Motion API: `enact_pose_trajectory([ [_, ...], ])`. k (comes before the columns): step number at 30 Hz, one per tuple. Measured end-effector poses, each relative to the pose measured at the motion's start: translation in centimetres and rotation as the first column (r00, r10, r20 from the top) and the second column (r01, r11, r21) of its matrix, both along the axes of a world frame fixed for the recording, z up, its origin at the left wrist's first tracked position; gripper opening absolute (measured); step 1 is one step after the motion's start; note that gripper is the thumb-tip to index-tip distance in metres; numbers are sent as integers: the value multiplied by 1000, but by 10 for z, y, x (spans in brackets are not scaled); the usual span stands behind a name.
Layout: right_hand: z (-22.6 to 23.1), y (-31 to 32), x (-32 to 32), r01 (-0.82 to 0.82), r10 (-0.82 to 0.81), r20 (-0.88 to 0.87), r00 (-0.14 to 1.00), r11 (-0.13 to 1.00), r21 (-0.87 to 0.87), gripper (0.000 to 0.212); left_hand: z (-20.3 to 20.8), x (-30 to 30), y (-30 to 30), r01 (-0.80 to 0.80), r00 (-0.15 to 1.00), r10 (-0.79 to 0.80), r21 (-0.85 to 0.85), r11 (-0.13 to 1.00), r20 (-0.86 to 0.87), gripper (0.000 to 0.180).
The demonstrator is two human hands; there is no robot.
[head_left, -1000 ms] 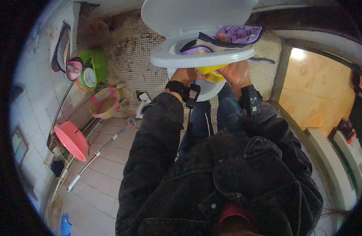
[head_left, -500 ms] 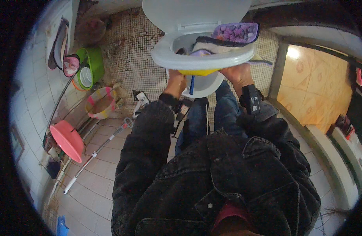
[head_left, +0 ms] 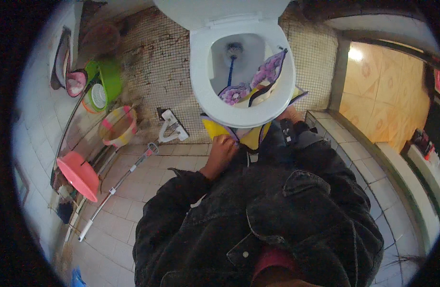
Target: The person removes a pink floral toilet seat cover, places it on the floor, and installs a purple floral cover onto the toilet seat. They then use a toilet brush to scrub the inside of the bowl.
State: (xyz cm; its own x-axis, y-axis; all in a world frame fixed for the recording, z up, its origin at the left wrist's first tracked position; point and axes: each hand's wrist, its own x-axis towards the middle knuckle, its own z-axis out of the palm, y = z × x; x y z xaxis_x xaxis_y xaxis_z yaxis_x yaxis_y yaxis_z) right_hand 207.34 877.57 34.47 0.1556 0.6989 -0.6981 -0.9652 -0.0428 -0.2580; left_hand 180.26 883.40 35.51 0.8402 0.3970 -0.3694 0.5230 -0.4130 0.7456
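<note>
The white toilet seat (head_left: 204,98) lies lowered on the bowl. A cloth toilet seat cover (head_left: 236,94) with purple floral patches and dark edging is draped over its front right part and hangs into the opening. The cover's yellow part (head_left: 252,137) hangs below the front rim. My left hand (head_left: 222,150) is closed on the edge of this yellow cloth. Against the seat's front right edge is my right hand (head_left: 290,115); its fingers are hidden by the rim. A blue-handled toilet brush (head_left: 231,69) leans inside the bowl, its head at the back.
The toilet lid (head_left: 220,10) stands raised behind. On the left are a white squeegee-like mop (head_left: 174,126) with a long handle, a pink basin (head_left: 79,176), a striped basin (head_left: 118,125) and a green tub (head_left: 110,81). A raised ledge (head_left: 397,172) runs along the right.
The seat, held tilted up with the cover on it before, is now down on the bowl. My left hand has moved toward me onto the yellow cloth. The brush now shows through the seat opening.
</note>
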Motion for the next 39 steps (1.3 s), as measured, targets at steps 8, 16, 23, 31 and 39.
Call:
enact_pose_trajectory([
  [8, -75, -10, 32, 35, -40, -62, 997, 996, -77, 49, -4, 21, -19, 339, 890, -451, -571, 748, -63, 24],
  [16, -149, -41, 85, 182, -192, -42, 980, 968, -171, 51, -25, 156, 18, 433, 871, -396, -834, 343, 289, 31],
  [23, -141, -22, 97, 304, -258, 209, 943, 925, -228, 52, -14, 267, 121, -264, 819, -39, -436, 860, -573, 34],
  [31, -127, -5, 136, 114, -42, 292, 956, 965, -234, 35, -92, 331, 153, 25, 946, -278, -821, 571, -165, 59],
  [39, -159, -7, 163, -6, 217, 673, 707, 953, -302, 16, -94, 347, 172, 465, 767, -618, -516, 719, -171, 38],
])
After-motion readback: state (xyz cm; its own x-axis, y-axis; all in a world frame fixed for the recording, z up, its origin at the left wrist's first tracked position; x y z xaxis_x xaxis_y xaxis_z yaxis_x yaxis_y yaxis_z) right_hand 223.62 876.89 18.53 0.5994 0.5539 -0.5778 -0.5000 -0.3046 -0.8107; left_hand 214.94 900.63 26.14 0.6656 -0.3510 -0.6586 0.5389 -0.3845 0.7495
